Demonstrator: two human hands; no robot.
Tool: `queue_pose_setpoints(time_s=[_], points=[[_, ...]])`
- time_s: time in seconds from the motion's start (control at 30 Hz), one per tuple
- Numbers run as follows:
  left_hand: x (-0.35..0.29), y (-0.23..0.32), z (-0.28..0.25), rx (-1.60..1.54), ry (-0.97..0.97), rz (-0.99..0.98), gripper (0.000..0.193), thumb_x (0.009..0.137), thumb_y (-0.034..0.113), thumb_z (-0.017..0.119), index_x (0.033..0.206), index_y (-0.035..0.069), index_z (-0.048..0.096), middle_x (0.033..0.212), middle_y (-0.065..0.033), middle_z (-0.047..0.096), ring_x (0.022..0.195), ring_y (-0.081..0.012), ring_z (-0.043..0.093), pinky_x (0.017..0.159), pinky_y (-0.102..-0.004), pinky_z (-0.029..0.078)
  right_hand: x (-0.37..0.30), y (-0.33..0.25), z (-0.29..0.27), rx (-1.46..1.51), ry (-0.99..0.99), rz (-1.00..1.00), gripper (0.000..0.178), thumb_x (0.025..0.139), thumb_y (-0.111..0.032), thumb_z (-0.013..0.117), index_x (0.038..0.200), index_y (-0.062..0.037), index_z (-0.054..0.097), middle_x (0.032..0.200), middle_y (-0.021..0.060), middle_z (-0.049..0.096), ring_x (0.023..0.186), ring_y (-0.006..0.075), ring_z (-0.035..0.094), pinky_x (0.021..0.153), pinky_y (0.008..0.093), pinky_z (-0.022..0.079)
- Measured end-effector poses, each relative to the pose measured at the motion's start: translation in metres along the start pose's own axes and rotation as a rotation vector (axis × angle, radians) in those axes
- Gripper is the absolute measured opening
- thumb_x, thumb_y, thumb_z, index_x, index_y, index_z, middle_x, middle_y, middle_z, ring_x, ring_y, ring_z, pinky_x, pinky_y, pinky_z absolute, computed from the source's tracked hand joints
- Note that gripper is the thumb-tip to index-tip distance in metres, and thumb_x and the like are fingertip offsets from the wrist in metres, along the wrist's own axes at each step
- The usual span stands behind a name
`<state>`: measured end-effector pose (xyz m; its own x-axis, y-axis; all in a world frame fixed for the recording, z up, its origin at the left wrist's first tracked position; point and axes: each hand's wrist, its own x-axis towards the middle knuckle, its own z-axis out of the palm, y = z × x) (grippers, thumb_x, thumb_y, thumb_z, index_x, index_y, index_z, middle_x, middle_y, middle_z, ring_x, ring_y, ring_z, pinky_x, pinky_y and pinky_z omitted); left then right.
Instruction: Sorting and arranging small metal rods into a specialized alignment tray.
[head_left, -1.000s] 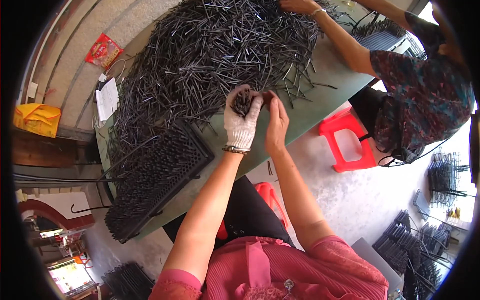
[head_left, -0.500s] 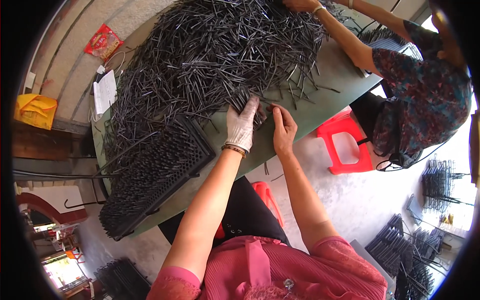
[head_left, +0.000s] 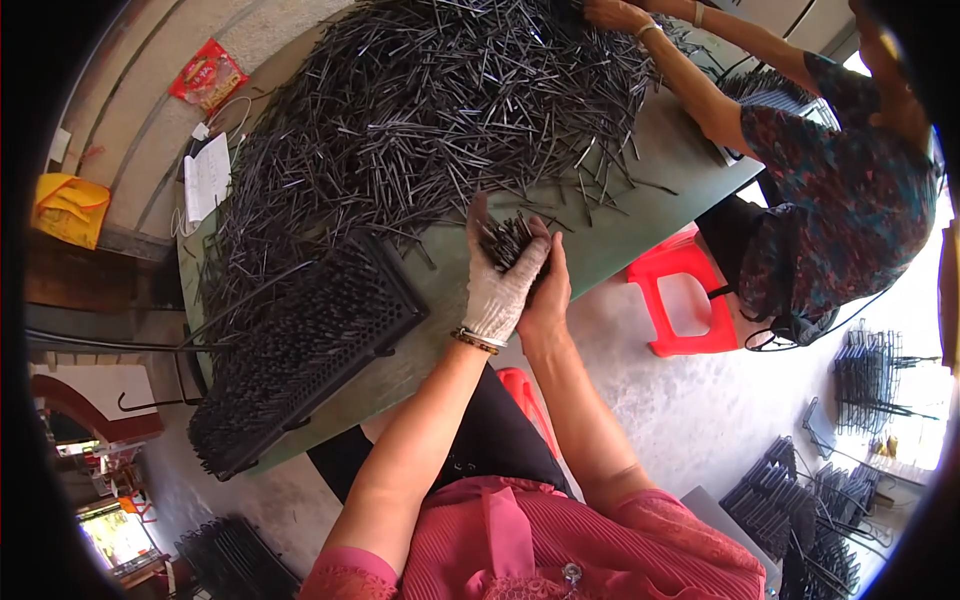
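A bundle of thin black rods [head_left: 506, 238] is gripped between my two hands over the near edge of the green table [head_left: 455, 252]. My left hand [head_left: 496, 292], in a whitish glove with dark-stained fingers, is closed round the bundle with its thumb across it. Bare and pressed close on the right, my right hand [head_left: 547, 300] cups the bundle's other side; part of its fingers is hidden behind the rods and the glove. Just beyond spreads a large heap of loose black rods [head_left: 430, 120]. To the left, a black perforated rack [head_left: 385, 340] is densely filled with upright rods.
A co-worker's hand [head_left: 617, 15] reaches into the heap's far right. Red plastic stools [head_left: 648, 290] stand beside the table. White paper [head_left: 207, 178] lies at the table's left edge, near a red snack bag [head_left: 208, 77]. More black racks [head_left: 765, 500] stand on the floor at right.
My right hand has come in against the bundle, which it stood apart from before. Both hands have moved slightly toward me, and the bundle is now clear of the heap.
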<state>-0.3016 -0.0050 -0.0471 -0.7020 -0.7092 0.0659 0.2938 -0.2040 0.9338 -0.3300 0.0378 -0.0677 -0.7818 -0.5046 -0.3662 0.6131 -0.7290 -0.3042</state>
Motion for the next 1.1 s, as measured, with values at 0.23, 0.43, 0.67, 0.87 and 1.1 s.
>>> queue_pose_setpoints(time_s=[0.23, 0.43, 0.67, 0.87, 1.1], points=[[0.009, 0.024, -0.016, -0.111, 0.073, -0.33, 0.025, 0.086, 0.021, 0.074, 0.1, 0.003, 0.062, 0.086, -0.0025, 0.067, 0.075, -0.0121, 0.063, 0.07, -0.0264, 0.051, -0.016, -0.012, 0.005, -0.314, -0.08, 0.088, 0.052, 0.101, -0.042, 0.043, 0.129, 0.0003, 0.054, 0.126, 0.0107, 0.06, 0.116, 0.022, 0.055, 0.103, 0.0356, 0.04], [-0.02, 0.052, -0.025, -0.061, 0.026, -0.473, 0.035, 0.081, 0.017, 0.079, 0.106, 0.003, 0.059, 0.089, -0.0056, 0.068, 0.065, -0.0128, 0.062, 0.057, -0.0275, 0.052, -0.006, -0.067, 0.017, -1.052, -0.287, 0.095, 0.044, 0.094, -0.039, 0.061, 0.104, 0.0032, 0.07, 0.089, 0.0042, 0.068, 0.085, 0.0109, 0.058, 0.079, 0.0253, 0.044], [-0.057, 0.063, -0.05, 0.061, -0.026, -0.495, 0.033, 0.08, 0.015, 0.079, 0.103, 0.0, 0.06, 0.091, -0.0075, 0.069, 0.066, -0.0131, 0.063, 0.06, -0.0261, 0.054, -0.024, -0.062, 0.024, -1.169, -0.413, 0.231, 0.025, 0.085, -0.017, 0.073, 0.096, 0.0052, 0.071, 0.084, 0.0059, 0.068, 0.077, 0.0111, 0.059, 0.071, 0.0251, 0.046], [-0.096, 0.085, -0.069, -0.179, -0.009, -0.666, 0.031, 0.086, 0.014, 0.071, 0.113, 0.001, 0.062, 0.095, -0.0085, 0.069, 0.078, -0.0173, 0.067, 0.069, -0.03, 0.056, -0.049, -0.055, 0.023, -1.158, -0.431, 0.274, 0.019, 0.087, -0.014, 0.07, 0.096, 0.0027, 0.069, 0.082, 0.0037, 0.068, 0.073, 0.0094, 0.058, 0.067, 0.025, 0.046], [-0.149, 0.098, -0.099, -0.308, 0.156, -0.684, 0.024, 0.087, 0.013, 0.071, 0.105, 0.002, 0.061, 0.092, -0.009, 0.068, 0.079, -0.0183, 0.068, 0.072, -0.0323, 0.057, -0.071, -0.023, 0.036, -1.055, -0.565, 0.121, 0.018, 0.092, -0.011, 0.065, 0.105, 0.0018, 0.065, 0.088, 0.0063, 0.069, 0.075, 0.0094, 0.059, 0.068, 0.0241, 0.047]])
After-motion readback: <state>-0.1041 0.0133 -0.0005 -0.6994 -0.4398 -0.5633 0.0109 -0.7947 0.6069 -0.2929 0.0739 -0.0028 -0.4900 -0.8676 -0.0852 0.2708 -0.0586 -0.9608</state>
